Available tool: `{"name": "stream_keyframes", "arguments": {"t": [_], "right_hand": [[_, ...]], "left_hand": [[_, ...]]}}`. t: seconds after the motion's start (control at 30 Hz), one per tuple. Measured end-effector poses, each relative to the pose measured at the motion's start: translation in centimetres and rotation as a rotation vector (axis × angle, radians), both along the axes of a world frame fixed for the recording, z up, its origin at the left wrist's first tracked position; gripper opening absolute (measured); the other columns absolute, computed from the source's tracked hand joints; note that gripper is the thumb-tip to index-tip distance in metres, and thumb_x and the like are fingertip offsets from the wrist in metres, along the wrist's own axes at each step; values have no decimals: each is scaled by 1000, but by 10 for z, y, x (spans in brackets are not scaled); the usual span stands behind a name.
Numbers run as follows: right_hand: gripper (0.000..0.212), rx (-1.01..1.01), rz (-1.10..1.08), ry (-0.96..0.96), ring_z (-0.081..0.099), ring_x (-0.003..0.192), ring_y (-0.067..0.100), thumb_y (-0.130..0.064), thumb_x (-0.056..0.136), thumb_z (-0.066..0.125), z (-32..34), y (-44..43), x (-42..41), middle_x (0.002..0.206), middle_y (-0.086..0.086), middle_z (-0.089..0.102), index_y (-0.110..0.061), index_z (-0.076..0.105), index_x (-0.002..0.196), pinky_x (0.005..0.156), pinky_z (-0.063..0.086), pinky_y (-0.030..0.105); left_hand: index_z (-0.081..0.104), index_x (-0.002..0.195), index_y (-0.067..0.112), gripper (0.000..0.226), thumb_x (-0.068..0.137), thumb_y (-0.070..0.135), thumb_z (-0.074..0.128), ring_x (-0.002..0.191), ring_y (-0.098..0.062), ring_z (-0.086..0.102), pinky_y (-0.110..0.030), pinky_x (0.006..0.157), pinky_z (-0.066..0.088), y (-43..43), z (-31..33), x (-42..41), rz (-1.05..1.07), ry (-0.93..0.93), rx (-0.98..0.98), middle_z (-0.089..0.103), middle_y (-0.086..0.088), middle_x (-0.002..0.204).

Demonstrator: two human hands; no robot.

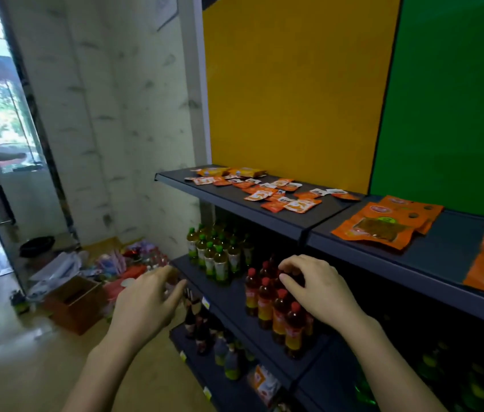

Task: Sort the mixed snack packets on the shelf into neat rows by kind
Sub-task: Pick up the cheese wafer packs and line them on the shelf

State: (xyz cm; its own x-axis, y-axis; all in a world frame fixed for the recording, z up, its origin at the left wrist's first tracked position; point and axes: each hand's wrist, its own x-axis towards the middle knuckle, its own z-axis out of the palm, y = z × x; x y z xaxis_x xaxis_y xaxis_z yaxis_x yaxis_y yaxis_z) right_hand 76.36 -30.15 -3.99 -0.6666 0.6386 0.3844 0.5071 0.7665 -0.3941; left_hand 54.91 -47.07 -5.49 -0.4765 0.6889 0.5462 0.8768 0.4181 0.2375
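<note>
1. The shop corner holds a dark shelving unit backed by a yellow panel [294, 84] and a green panel [457, 99]. A cardboard box [74, 301] sits on the floor to your left.
2. The small snack packets [267, 191] lie flat on the top shelf [220, 200], scattered at mixed angles and overlapping. Orange-and-white ones are mingled with plain red-orange ones. No rows show, so the sorting looks barely begun.
3. The large orange pouches [383, 224] lie stacked on the neighbouring section, apart from the small ones, likely because they are already grouped by kind.
4. Your left grip [148, 295] is released, with its fingers nearly straight and empty.
5. Your right grip [315, 283] is loosely curled and holds nothing visible. It hovers before the red-capped bottles [267, 295], and I cannot tell whether it touches them.
6. Both grips sit well below the packets, so you will probably need to raise them before gathering one kind.
</note>
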Motion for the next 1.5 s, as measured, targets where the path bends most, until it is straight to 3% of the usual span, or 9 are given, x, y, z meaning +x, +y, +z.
{"name": "stream_keyframes", "arguments": {"t": [0.4,0.6,0.73,0.93,1.17,1.27,1.5], "right_hand": [[25,-24,-44,24,55,111,9,-37,92,49,6,65,-145,115,-14,61,-31,59,114,86,44,26],[24,-15,-96,68,55,111,12,-36,91,52,8,123,-231,116,-10,62,-28,60,113,90,49,35],[26,22,-132,99,57,108,16,-33,92,52,23,167,-282,117,-4,63,-24,60,115,87,49,34],[27,69,-235,63,57,106,20,-33,92,52,46,225,-336,116,0,63,-20,60,115,84,46,33],[31,73,-384,-17,56,110,22,-34,92,51,52,280,-380,121,3,62,-19,59,118,87,47,35],[30,67,-445,-15,56,109,22,-32,91,53,54,303,-399,119,3,63,-17,60,117,86,45,33],[34,11,-673,-123,57,110,26,-36,90,53,67,356,-444,117,4,64,-17,58,118,86,45,33]], "left_hand": [[56,120,23,45,89,53,44,93,-10,63,-29,77,55,50,-16,-162,-30,-71,-153,67,5,109],[58,109,26,32,90,48,47,83,-6,60,-24,71,52,108,-15,-249,-61,-107,-170,66,7,100],[60,112,24,32,91,44,47,83,-5,53,-20,69,41,155,11,-302,-74,-29,-159,65,7,106],[62,108,22,31,91,44,47,86,-12,60,-30,77,52,220,42,-368,-76,-28,-56,66,5,102],[63,101,20,26,90,41,50,92,-17,62,-30,74,49,318,55,-443,-152,-57,-51,67,1,105],[63,104,20,29,90,42,51,97,-21,62,-37,80,52,364,55,-471,-209,-89,-43,67,-3,107],[59,104,11,42,88,49,50,101,-29,58,-32,72,39,469,68,-521,-303,-72,-142,63,-11,111]]}}
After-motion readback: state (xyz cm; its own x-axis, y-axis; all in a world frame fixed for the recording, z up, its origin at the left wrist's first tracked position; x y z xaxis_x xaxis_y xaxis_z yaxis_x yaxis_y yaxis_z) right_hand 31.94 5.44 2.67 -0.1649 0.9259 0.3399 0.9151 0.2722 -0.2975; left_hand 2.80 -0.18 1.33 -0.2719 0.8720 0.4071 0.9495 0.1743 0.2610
